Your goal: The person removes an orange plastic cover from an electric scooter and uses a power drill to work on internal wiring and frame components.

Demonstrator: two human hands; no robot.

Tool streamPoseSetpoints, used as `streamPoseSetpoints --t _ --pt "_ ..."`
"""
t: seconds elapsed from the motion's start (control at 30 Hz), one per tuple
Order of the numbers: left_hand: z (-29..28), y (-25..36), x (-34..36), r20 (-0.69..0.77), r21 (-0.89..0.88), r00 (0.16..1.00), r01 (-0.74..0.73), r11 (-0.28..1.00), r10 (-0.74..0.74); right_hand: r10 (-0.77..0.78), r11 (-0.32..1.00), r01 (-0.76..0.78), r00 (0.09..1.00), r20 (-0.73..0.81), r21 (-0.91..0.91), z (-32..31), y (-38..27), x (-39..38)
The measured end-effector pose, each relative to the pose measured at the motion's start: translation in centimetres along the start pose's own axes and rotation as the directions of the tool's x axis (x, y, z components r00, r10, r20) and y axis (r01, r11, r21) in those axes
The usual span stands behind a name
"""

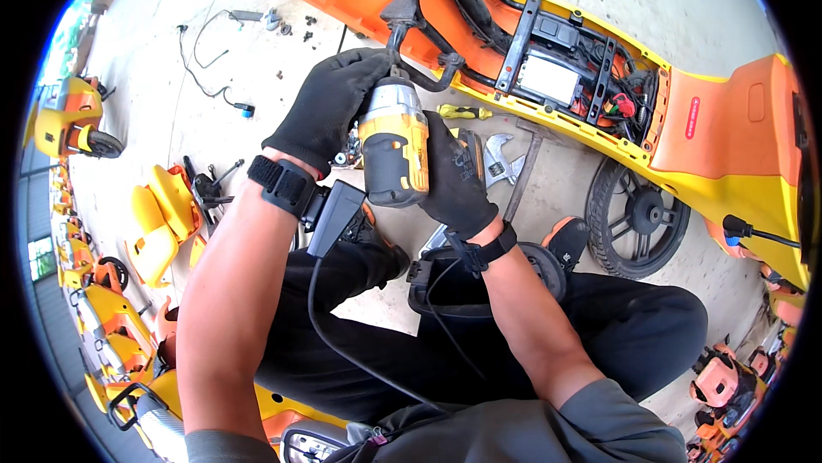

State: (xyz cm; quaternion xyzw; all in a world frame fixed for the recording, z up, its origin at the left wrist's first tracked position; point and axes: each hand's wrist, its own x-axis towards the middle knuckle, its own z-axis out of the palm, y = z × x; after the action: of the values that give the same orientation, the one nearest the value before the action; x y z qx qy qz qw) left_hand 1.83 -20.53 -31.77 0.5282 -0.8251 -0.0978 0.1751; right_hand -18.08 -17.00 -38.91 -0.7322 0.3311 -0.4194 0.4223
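Observation:
A yellow and black impact wrench [394, 148] is held upright in the middle of the view, its silver nose against the black metal frame [399, 17] of an orange and yellow scooter body [676, 103]. My right hand [455, 173], in a black glove, is wrapped round the wrench's grip. On the other side of the nose, my left hand [330, 107], also gloved, is closed at the frame's end. Its fingertips are hidden, so what they pinch cannot be made out. Beyond my right hand lie an adjustable wrench [503, 160] and a yellow-handled screwdriver [464, 111].
A wheel [640, 216] stands under the scooter body at right. Cables [205, 59] and small dark parts lie on the concrete floor at upper left. Yellow panels [158, 223] lie left of my arm. A black open bin [462, 292] sits between my legs.

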Motion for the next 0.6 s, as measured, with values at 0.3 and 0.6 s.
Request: streamPoseSetpoints --t 0.3,0.6 --pt "-0.7 3.3 2.0 0.223 -0.526 0.917 0.4 0.75 -0.332 0.139 0.99 -0.139 0.99 0.003 -0.017 1.0 1.6 1.5" --pt "0.0 4.1 1.7 0.382 -0.585 0.764 0.636 0.503 -0.52 0.122 0.992 -0.122 0.992 -0.032 -0.006 2.2 3.7 2.7"
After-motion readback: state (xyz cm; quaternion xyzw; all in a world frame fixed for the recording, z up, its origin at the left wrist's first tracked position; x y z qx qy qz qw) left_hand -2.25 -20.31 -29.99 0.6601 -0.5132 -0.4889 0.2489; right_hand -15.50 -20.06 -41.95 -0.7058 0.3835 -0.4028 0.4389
